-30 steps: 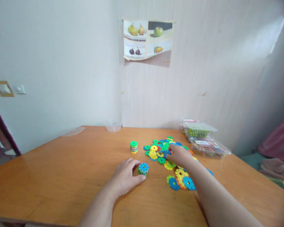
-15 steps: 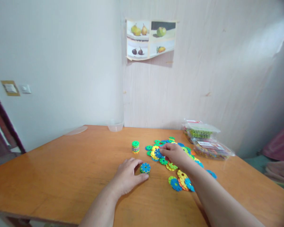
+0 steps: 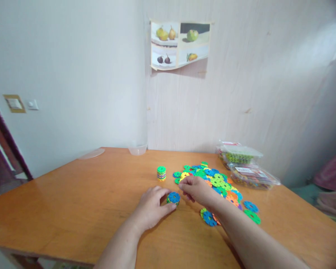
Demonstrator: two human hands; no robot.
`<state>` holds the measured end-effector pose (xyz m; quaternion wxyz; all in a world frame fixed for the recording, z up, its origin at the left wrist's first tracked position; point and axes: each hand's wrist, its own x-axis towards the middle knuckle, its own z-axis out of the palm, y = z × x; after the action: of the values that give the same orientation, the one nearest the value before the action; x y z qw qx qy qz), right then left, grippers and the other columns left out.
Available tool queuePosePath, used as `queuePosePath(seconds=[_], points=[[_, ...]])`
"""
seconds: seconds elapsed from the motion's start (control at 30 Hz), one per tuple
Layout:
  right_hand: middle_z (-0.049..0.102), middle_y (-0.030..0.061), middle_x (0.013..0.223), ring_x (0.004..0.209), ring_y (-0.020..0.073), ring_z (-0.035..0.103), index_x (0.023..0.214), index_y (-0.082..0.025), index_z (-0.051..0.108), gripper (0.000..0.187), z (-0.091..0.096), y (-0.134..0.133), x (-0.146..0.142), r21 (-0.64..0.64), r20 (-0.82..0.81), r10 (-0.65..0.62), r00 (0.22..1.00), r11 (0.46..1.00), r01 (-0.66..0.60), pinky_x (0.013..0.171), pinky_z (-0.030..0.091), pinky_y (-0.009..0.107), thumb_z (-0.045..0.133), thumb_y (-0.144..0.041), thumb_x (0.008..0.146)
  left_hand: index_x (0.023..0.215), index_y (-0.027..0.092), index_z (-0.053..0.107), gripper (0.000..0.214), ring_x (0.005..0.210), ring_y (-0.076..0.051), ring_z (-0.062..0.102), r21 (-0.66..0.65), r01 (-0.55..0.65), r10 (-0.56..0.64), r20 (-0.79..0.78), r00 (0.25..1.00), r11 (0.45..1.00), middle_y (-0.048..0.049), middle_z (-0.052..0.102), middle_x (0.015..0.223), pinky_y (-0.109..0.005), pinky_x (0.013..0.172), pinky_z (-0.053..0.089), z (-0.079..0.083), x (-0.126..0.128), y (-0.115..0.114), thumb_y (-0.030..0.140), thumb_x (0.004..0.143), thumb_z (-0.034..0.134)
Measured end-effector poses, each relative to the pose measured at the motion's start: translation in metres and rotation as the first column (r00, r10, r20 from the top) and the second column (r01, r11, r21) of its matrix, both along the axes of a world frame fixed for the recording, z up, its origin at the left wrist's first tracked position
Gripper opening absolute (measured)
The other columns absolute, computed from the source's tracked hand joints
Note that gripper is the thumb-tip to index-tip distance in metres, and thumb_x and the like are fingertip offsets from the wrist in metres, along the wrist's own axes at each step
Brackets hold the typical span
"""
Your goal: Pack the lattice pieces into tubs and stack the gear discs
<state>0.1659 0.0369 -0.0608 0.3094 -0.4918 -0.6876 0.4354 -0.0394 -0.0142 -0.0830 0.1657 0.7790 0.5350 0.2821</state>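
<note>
My left hand point(image 3: 152, 207) rests on the orange wooden table point(image 3: 72, 209), thumb and fingers curled round a short stack of toy discs point(image 3: 173, 198) with a blue disc on top. My right hand point(image 3: 194, 189) hovers just right of that stack, fingertips pinched together; whether anything is in them is hidden. Behind my right hand lies a loose pile of coloured flower-shaped discs point(image 3: 220, 182). A second, taller stack with a green top point(image 3: 161, 173) stands alone farther back.
A few discs point(image 3: 208, 218) lie under my right forearm. Two clear plastic boxes of pieces point(image 3: 240, 154) point(image 3: 253, 175) stand at the back right. A clear cup point(image 3: 137, 149) and a clear lid point(image 3: 91, 153) sit by the wall.
My right hand came from the loose pile leftward and nearer, carrying a blue disc, to just beside the stack. My left hand stayed on the stack.
</note>
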Motion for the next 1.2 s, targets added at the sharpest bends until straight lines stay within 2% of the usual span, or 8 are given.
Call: queuePosePath(seconds=[0.13, 0.23, 0.43, 0.63, 0.77, 0.9, 1.03, 1.2], points=[[0.061, -0.0016, 0.066, 0.061, 0.0128, 0.055, 0.084, -0.018, 0.067, 0.016, 0.002, 0.019, 0.024, 0.306, 0.197, -0.256, 0.946, 0.933, 0.189, 0.056, 0.038, 0.023, 0.054, -0.027, 0.081, 0.113, 0.025, 0.069, 0.042, 0.102, -0.025, 0.058, -0.020, -0.001, 0.001, 0.009, 1.000, 1.000, -0.0069, 0.066, 0.109, -0.031, 0.081, 0.044, 0.001, 0.001, 0.000, 0.051, 0.080, 0.065], [0.067, 0.0042, 0.086, 0.076, 0.0169, 0.059, 0.096, -0.019, 0.072, 0.024, 0.000, 0.028, 0.037, 0.464, 0.392, -0.360, 0.846, 0.872, 0.156, 0.069, 0.040, 0.026, 0.053, -0.027, 0.083, 0.113, 0.026, 0.069, 0.041, 0.101, -0.024, 0.058, -0.012, -0.001, 0.001, 0.007, 1.000, 1.000, -0.0060, 0.066, 0.108, -0.031, 0.082, 0.044, 0.000, 0.000, 0.001, 0.050, 0.080, 0.065], [0.065, 0.0106, 0.111, 0.106, 0.0266, 0.055, 0.108, -0.025, 0.073, 0.032, -0.007, 0.026, 0.035, 0.507, 0.650, -0.348, 0.675, 0.861, -0.044, 0.089, 0.038, 0.034, 0.059, -0.038, 0.084, 0.113, 0.027, 0.069, 0.038, 0.100, -0.024, 0.058, -0.014, 0.002, -0.002, -0.002, 1.000, 1.000, -0.0051, 0.066, 0.106, -0.030, 0.081, 0.043, 0.002, 0.001, -0.001, 0.048, 0.081, 0.064], [0.067, 0.0114, 0.102, 0.102, 0.0260, 0.056, 0.090, -0.022, 0.075, 0.027, -0.002, 0.024, 0.034, 0.544, 0.664, -0.421, 0.618, 0.839, -0.013, 0.084, 0.038, 0.033, 0.049, -0.032, 0.090, 0.112, 0.026, 0.070, 0.038, 0.099, -0.024, 0.058, -0.033, -0.001, 0.000, -0.006, 1.000, 0.999, -0.0052, 0.066, 0.105, -0.030, 0.080, 0.043, 0.005, 0.002, -0.002, 0.048, 0.081, 0.064], [0.067, 0.0080, 0.086, 0.087, 0.0215, 0.058, 0.083, -0.019, 0.070, 0.027, 0.005, 0.021, 0.033, 0.587, 0.461, -0.450, 0.765, 0.801, 0.117, 0.074, 0.038, 0.029, 0.048, -0.032, 0.090, 0.113, 0.025, 0.070, 0.040, 0.100, -0.024, 0.057, -0.030, -0.009, 0.009, -0.003, 1.000, 1.000, -0.0062, 0.066, 0.107, -0.030, 0.080, 0.043, 0.004, 0.002, -0.002, 0.049, 0.080, 0.065], [0.056, -0.0012, 0.063, 0.059, 0.0129, 0.050, 0.074, -0.018, 0.061, 0.025, 0.007, 0.009, 0.020, 0.244, 0.110, -0.164, 0.980, 0.961, 0.133, 0.056, 0.035, 0.024, 0.052, -0.038, 0.085, 0.113, 0.025, 0.069, 0.041, 0.098, -0.024, 0.057, -0.008, -0.004, 0.004, -0.002, 1.000, 1.000, -0.0061, 0.065, 0.106, -0.030, 0.080, 0.043, 0.002, 0.000, -0.001, 0.049, 0.081, 0.065], [0.057, -0.0020, 0.062, 0.055, 0.0106, 0.048, 0.074, -0.017, 0.061, 0.018, 0.003, -0.003, 0.003, -0.017, -0.076, 0.022, 0.997, 1.000, -0.024, 0.050, 0.034, 0.022, 0.057, -0.035, 0.078, 0.111, 0.025, 0.070, 0.038, 0.095, -0.023, 0.057, 0.008, 0.012, -0.013, 0.002, 1.000, 1.000, -0.0052, 0.065, 0.101, -0.029, 0.077, 0.042, 0.000, 0.000, 0.000, 0.049, 0.082, 0.064], [0.054, -0.0031, 0.057, 0.052, 0.0090, 0.045, 0.069, -0.016, 0.062, 0.015, 0.000, -0.005, -0.003, 0.005, 0.021, 0.041, 0.999, 0.999, -0.041, 0.050, 0.034, 0.021, 0.059, -0.030, 0.075, 0.111, 0.025, 0.070, 0.039, 0.094, -0.023, 0.057, 0.019, 0.004, -0.004, 0.011, 1.000, 1.000, -0.0053, 0.066, 0.103, -0.028, 0.075, 0.041, -0.003, 0.000, 0.002, 0.051, 0.082, 0.065]])
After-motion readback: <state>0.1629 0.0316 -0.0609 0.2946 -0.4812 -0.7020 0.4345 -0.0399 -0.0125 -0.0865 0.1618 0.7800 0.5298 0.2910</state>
